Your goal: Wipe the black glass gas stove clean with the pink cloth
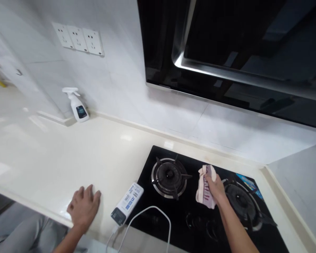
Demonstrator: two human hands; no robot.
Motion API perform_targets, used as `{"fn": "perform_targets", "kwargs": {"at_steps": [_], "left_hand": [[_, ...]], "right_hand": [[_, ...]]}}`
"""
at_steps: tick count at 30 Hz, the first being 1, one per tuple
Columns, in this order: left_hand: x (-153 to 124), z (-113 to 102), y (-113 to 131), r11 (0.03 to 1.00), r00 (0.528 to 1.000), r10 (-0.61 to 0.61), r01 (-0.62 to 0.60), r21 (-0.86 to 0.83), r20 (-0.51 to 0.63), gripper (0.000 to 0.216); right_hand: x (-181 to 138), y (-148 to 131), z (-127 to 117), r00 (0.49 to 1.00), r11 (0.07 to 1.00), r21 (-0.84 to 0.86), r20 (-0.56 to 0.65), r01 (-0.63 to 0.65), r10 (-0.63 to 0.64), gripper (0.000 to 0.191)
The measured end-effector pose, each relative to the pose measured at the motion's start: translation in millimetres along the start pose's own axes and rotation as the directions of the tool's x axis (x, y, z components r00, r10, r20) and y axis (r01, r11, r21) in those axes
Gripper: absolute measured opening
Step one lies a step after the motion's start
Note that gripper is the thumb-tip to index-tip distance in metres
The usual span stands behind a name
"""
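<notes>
My right hand grips a folded cream cloth with purple and red markings. The cloth rests against the black glass gas stove, between the left burner and the right burner. My left hand lies on the pale countertop near its front edge, fingers spread and holding nothing. Between my hands, a white power bank with a small dark display sits at the stove's left edge, a white cable running from it.
A white spray bottle stands against the wall at the back left. Overhead, a black range hood juts out above the stove. Wall sockets are at upper left. A blue sticker marks the stove's far right corner.
</notes>
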State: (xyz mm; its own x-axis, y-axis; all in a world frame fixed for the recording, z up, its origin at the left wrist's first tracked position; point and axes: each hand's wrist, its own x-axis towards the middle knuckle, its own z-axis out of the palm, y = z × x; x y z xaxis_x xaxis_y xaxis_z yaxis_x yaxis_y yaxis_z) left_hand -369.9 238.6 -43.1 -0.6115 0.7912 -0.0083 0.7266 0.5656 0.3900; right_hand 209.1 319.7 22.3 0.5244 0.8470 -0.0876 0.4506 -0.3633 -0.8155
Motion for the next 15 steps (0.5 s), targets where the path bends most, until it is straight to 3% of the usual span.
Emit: {"fn": "perform_targets", "kwargs": {"at_steps": [2, 4, 5, 7, 8, 10, 11, 12, 13, 14, 15], "left_hand": [[10, -9, 20, 0.981, 0.999, -0.026, 0.031, -0.190, 0.030, 0.064], [16, -22, 62, 0.894, 0.993, 0.018, 0.037, -0.446, 0.118, 0.072], [16, -29, 90, 0.806, 0.977, 0.110, 0.021, -0.591, 0.184, 0.077], [8, -39, 152, 0.581, 0.887, 0.328, 0.081, -0.810, 0.324, 0.083], [2, -41, 181, 0.460, 0.820, 0.416, 0.184, -0.869, 0.393, 0.085], [-9, -41, 227, 0.250, 0.652, 0.501, 0.521, -0.816, 0.570, 0.084], [-12, -38, 240, 0.239, 0.625, 0.509, 0.558, -0.794, 0.592, 0.078], [-13, -35, 247, 0.214, 0.609, 0.508, 0.595, -0.774, 0.609, 0.074], [-10, -33, 248, 0.190, 0.624, 0.484, 0.610, -0.769, 0.614, 0.070], [-3, -31, 243, 0.165, 0.659, 0.441, 0.608, -0.776, 0.610, 0.066], [8, -32, 233, 0.139, 0.702, 0.379, 0.601, -0.787, 0.603, 0.062]], "right_hand": [[-5, -41, 4, 0.999, 0.992, 0.118, -0.006, 0.051, -0.051, 0.058], [-19, -89, 25, 0.994, 0.958, 0.280, 0.070, 0.062, -0.085, 0.061], [-28, -113, 42, 0.987, 0.941, 0.335, 0.123, 0.054, -0.100, 0.060], [-51, -156, 80, 0.955, 0.908, 0.415, 0.244, 0.052, -0.166, 0.059], [-64, -174, 99, 0.922, 0.883, 0.462, 0.296, 0.089, -0.248, 0.060], [-86, -199, 128, 0.783, 0.806, 0.553, 0.399, 0.209, -0.477, 0.065], [-93, -205, 135, 0.696, 0.768, 0.573, 0.425, 0.288, -0.578, 0.067], [-98, -206, 136, 0.624, 0.732, 0.572, 0.431, 0.371, -0.652, 0.068], [-100, -202, 130, 0.587, 0.708, 0.544, 0.417, 0.451, -0.694, 0.067], [-99, -193, 119, 0.586, 0.699, 0.489, 0.390, 0.523, -0.711, 0.062], [-96, -179, 103, 0.641, 0.716, 0.416, 0.329, 0.561, -0.693, 0.056]]}}
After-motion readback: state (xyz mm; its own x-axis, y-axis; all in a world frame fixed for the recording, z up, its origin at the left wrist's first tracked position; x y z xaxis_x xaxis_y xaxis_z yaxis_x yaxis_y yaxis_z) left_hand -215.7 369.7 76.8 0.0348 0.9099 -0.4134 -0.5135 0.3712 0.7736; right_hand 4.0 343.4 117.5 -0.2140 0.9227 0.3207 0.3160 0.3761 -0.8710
